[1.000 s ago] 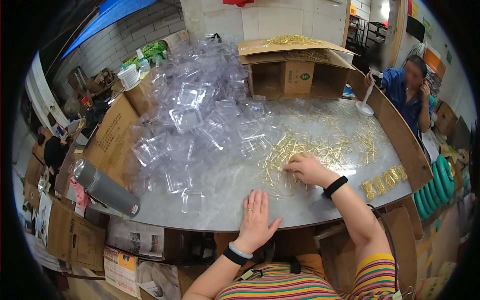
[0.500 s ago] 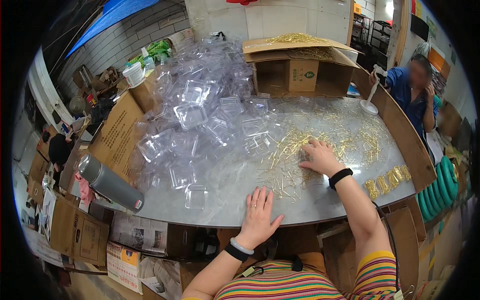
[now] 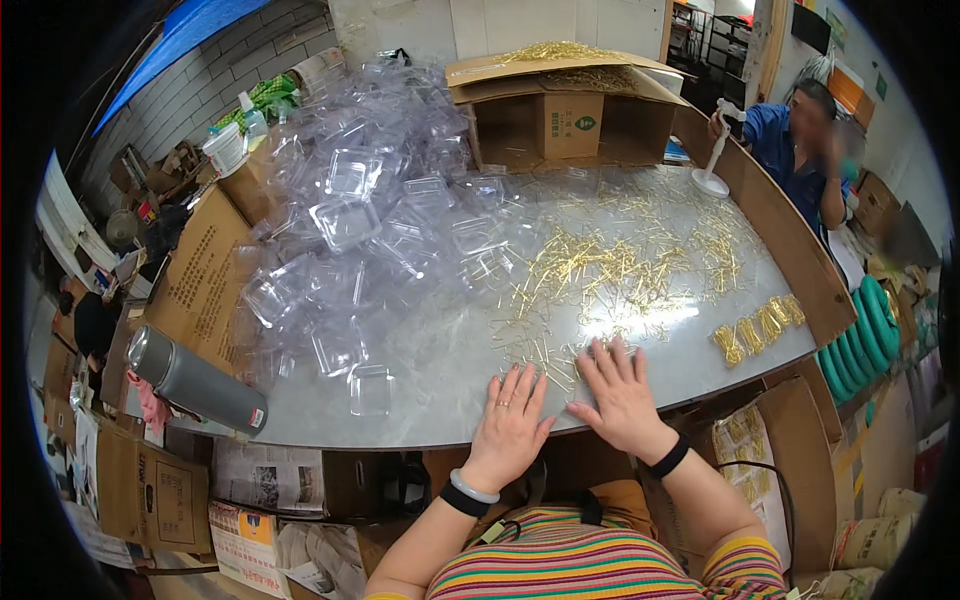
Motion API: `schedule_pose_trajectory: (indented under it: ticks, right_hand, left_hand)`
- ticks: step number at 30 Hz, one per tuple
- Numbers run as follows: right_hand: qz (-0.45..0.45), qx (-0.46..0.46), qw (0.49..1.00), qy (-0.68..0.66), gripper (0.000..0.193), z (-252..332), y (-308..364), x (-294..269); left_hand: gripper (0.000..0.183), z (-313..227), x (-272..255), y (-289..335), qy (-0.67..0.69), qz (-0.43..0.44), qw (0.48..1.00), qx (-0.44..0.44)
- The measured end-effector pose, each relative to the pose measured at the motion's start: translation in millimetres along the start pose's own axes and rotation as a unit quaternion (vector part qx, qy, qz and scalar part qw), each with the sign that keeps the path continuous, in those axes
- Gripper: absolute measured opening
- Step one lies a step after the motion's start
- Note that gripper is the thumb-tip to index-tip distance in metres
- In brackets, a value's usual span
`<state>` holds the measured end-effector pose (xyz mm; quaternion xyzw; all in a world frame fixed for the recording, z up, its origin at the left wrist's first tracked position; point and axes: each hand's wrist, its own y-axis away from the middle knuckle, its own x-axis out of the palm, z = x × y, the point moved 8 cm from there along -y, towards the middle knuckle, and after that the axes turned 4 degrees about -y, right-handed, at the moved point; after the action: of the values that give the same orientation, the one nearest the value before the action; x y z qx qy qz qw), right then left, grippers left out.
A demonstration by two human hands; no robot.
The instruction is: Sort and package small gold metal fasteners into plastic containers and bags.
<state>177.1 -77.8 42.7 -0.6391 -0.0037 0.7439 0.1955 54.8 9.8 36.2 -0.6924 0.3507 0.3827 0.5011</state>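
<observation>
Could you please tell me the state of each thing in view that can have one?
Left hand: open, palm down.
Right hand: open, palm down, fingers spread.
Thin gold pieces: loose, scattered and partly piled.
Gold bundles: gathered, side by side in a row.
Clear plastic containers: jumbled in a heap.
Grey bottle: capped.
Cardboard box: open at the front.
White stand: upright.
Green hose: coiled.

I observe one head-worn fisheye, close above the wearer's striped shirt (image 3: 590, 560), facing down and forward across the desk (image 3: 430, 400).
</observation>
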Motion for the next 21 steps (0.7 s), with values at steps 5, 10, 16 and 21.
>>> schedule_pose_trajectory:
  ticks: [5,10,16,21]
  right_hand:
    - [-0.061,0.048,0.997,0.008,0.060,-21.2,-19.7,4.8]
    - [-0.022,-0.002,0.995,-0.100,0.056,-7.5,-24.2,11.0]
    - [-0.074,-0.014,0.997,-0.031,0.049,6.5,-23.0,-0.6]
    - [-0.102,-0.025,0.989,-0.105,0.047,-3.7,-24.1,4.2]
  left_hand:
    - [0.057,1.0,3.8,-0.8,-0.015,0.011,1.000,0.006]
    - [0.058,1.5,1.4,-0.5,-0.024,0.015,1.000,0.001]
    - [0.060,0.1,-7.1,-1.6,0.018,-0.003,1.000,-0.016]
    - [0.060,1.5,-3.8,-1.3,0.024,-0.009,1.000,-0.011]
